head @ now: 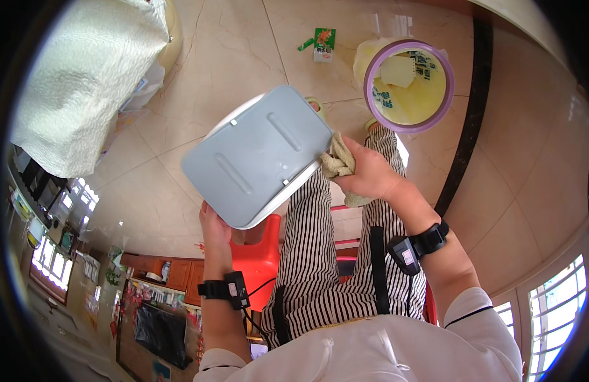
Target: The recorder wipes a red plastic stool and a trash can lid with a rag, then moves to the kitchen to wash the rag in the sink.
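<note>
In front of me a white plastic container (294, 196) with a flat, rounded grey plastic panel (256, 153) is held up at a slant. Two long grooves and small white clips show on the panel. My left hand (215, 227) grips the container's near left corner, its fingers partly hidden beneath. A crumpled beige cloth (340, 160) is bunched in my right hand (373, 172). The cloth touches the container's right edge, and part of it hangs below that hand.
A purple-rimmed bin (449, 90) with a yellow liner stands on the tiled floor at far right. A green and white carton (324, 45) lies beyond the container. Left is a pale covered object (89, 81); a red plastic stool (256, 262) is beside my legs.
</note>
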Available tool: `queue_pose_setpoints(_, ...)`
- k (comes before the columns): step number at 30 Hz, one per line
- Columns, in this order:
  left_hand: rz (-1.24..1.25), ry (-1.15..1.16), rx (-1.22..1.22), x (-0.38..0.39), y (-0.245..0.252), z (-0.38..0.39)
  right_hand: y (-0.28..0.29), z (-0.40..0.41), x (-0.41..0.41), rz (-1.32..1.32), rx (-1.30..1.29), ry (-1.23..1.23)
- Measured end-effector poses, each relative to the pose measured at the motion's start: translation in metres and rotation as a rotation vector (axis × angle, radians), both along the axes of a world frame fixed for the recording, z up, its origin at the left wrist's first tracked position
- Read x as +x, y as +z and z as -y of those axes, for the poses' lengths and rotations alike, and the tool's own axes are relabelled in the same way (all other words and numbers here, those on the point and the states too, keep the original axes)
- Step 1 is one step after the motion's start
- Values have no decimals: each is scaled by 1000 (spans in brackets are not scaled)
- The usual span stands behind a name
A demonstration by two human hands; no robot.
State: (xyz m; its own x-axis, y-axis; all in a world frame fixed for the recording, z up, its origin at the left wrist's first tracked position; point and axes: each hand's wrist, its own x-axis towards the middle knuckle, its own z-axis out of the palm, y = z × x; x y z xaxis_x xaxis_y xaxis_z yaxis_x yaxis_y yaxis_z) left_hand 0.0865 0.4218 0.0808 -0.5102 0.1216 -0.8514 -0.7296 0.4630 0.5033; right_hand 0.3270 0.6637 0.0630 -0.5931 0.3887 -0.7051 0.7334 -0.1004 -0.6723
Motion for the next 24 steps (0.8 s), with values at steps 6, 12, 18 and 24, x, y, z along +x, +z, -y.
queue_pose_setpoints(6,62,34,113,2,3,-6,0,7,-11,215,-45,286)
queue_pose_setpoints(12,-37,-118,5,5,8,-19,-17,14,-18,241,267,676)
queue_pose_setpoints(18,-155,-327,-14,19,14,-60,-90,30,23,22,227,856)
queue_pose_setpoints(24,-200,-462,-38,15,19,-66,-100,53,35,-230,485,749)
